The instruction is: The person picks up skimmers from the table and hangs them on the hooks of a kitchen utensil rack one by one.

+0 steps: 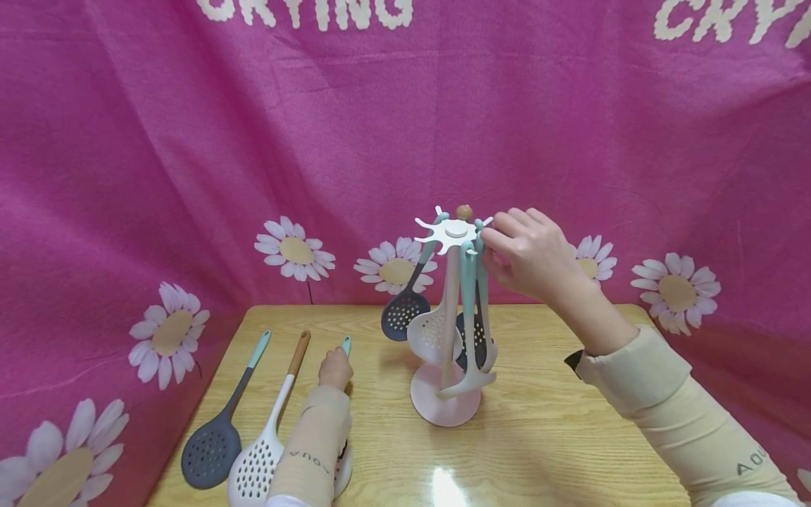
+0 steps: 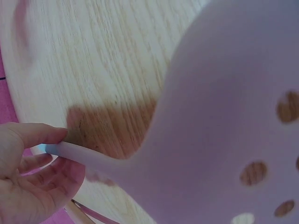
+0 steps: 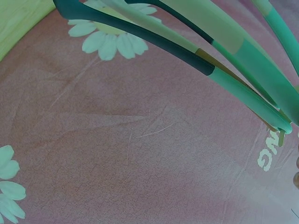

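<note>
My left hand [image 1: 336,369] grips the mint handle of a pale skimmer [image 2: 224,102] at the left-middle of the table. Its perforated head fills much of the left wrist view; in the head view my forearm hides most of it. At the utensil rack [image 1: 446,408], my right hand [image 1: 529,246] is raised, fingers curled at the end of a hook on the right side. From the rack hang a dark skimmer [image 1: 405,315], a white perforated ladle [image 1: 431,334] and several more mint-handled utensils. Only fingertips [image 3: 297,179] show at the right wrist view's edge.
Left of my left arm lie a dark skimmer [image 1: 211,451] with a mint handle end and a white skimmer [image 1: 256,465] with a wooden handle end. A pink flowered cloth [image 1: 355,141] hangs behind the wooden table [image 1: 538,422].
</note>
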`<state>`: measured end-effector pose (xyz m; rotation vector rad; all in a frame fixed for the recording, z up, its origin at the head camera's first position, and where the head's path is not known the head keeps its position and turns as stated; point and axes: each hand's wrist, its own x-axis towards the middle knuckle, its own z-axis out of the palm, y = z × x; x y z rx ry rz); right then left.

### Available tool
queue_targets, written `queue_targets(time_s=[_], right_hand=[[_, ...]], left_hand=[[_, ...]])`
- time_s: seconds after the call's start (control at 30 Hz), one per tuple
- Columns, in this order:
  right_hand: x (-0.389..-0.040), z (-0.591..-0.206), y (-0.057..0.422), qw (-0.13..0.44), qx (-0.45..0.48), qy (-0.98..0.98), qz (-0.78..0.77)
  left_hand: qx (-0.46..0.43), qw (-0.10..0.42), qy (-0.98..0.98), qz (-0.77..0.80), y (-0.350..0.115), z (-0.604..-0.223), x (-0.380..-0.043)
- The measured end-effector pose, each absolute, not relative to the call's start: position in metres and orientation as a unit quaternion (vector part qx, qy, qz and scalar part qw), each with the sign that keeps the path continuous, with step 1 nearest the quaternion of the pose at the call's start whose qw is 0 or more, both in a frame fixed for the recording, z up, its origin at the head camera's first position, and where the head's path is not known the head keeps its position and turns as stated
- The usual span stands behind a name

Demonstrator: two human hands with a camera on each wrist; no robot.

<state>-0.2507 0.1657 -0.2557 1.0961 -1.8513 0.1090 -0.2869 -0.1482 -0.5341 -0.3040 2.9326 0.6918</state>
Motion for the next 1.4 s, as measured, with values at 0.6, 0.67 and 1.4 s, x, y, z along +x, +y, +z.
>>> queue_targets(time_s=[0.6, 0.67, 1.4], right_hand=[[-0.25, -0.256, 0.165, 0.474, 0.444, -0.759, 0.048], [-0.251, -0.257, 0.165, 0.476, 0.444, -0.758, 0.048], [-0.252, -0.258, 0.166, 0.469, 0.438, -0.765, 0.049]], left_hand=[[-0.076, 0.063, 0.966, 0.24, -0.148, -0.528, -0.285], [-0.073, 0.071, 0.965, 0.243, -0.148, -0.527, -0.288], [0.014, -0.027, 0.965, 0.262, -0.132, -0.471, -0.307]])
